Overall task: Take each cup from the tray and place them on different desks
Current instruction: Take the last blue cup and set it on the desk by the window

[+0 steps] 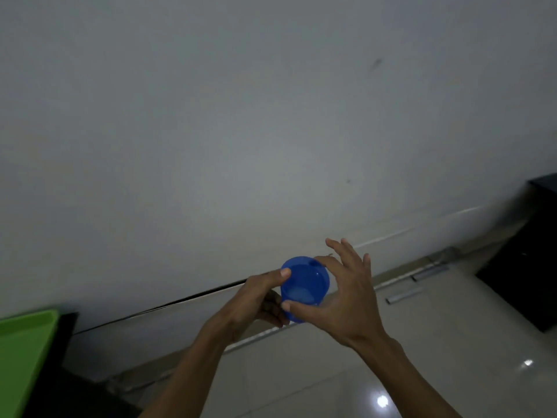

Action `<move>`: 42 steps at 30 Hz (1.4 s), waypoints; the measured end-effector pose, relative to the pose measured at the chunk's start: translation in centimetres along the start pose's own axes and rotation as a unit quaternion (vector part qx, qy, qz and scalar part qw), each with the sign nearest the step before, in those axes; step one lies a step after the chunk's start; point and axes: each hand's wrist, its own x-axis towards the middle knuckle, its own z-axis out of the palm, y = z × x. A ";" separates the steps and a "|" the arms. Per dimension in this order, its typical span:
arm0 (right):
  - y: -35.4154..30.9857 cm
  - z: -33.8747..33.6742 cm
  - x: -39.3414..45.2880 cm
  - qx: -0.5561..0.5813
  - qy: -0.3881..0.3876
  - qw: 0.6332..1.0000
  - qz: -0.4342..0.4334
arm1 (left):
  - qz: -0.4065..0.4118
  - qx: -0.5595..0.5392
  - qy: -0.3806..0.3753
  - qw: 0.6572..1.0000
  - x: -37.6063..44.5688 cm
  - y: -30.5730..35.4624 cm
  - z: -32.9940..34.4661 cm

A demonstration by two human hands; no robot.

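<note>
A blue plastic cup point(304, 285) is held in the air in front of a pale wall, its open mouth turned toward me. My left hand point(259, 300) grips its left side, thumb on the rim. My right hand point(340, 294) holds the right side, with the thumb under the cup, a finger at the rim and the other fingers spread. A green tray point(24, 351) rests on a dark surface at the lower left edge; only its corner shows and I see no cups on that part.
A dark desk or cabinet point(524, 267) stands at the right against the wall. Glossy pale floor tiles point(331, 372) lie below my arms, with light reflections. Metal strips point(404, 295) lie on the floor along the wall base.
</note>
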 end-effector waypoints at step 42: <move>50.6 -59.1 -15.0 -0.221 0.365 0.800 0.422 | -0.022 0.188 -0.609 0.770 38.1 11.8 85.9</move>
